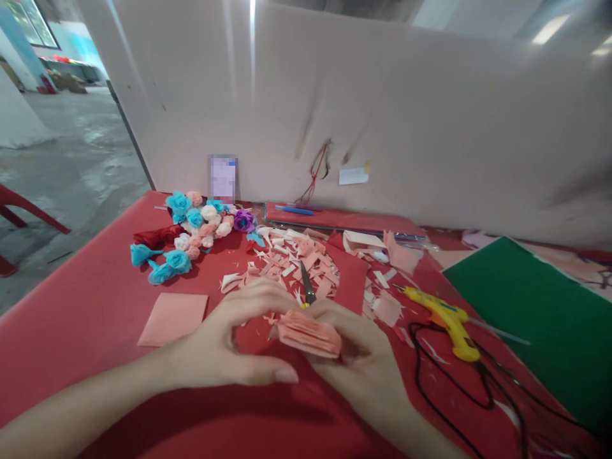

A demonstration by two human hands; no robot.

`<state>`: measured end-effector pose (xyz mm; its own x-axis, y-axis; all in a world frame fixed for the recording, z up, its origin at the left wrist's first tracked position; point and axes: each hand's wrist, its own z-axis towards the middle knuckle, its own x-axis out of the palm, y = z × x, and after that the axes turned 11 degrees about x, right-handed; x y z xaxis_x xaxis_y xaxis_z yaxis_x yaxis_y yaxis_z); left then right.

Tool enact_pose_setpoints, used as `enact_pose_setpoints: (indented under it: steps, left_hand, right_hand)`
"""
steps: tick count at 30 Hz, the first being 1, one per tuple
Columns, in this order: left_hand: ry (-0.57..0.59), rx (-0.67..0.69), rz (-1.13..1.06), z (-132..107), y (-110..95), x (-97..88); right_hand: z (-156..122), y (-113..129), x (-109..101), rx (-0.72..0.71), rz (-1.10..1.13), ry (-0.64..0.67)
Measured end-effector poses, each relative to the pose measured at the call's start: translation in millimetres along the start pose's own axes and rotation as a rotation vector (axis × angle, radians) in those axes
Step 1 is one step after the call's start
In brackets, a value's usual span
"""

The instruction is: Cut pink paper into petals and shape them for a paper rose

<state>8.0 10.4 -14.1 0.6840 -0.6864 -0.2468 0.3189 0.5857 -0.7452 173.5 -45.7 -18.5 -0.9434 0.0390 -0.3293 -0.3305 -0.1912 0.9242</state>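
Note:
A folded, many-layered stack of salmon-pink crepe paper is gripped in my right hand, its layered edge facing me. Beyond that stack, scissors point away from me; a bit of yellow handle shows by my right fingers, and whether they hold it is hidden. My left hand curves beside the stack, thumb and fingers wide apart; its fingertips reach close to the paper's upper left edge. On the red table to the left lies a flat salmon paper square.
Paper scraps are heaped beyond my hands. Blue, white, pink and purple paper flowers lie at the back left, before a blurred upright screen. At right are a yellow glue gun, its black cord and a green sheet.

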Motion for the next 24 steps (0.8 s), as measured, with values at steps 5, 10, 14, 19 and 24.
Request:
enact_pose_setpoints:
  steps: [5,10,14,19,24]
  left_hand:
    - [-0.083,0.029,0.093,-1,8,6.8]
    - [-0.104,-0.054,0.079,-2,8,10.4]
    - [-0.122,-0.131,-0.016,-2,6,11.2]
    - [-0.123,-0.195,-0.123,-3,8,12.6]
    - [-0.115,-0.224,-0.153,-3,10,11.8]
  right_hand:
    - [0,1,3,0.124,0.101,0.046]
    - [-1,1,8,0.118,0.096,0.074]
    - [0,2,8,0.108,0.085,0.084]
    - [0,2,8,0.147,0.075,0.087]
    - [1,0,8,0.126,0.059,0.087]
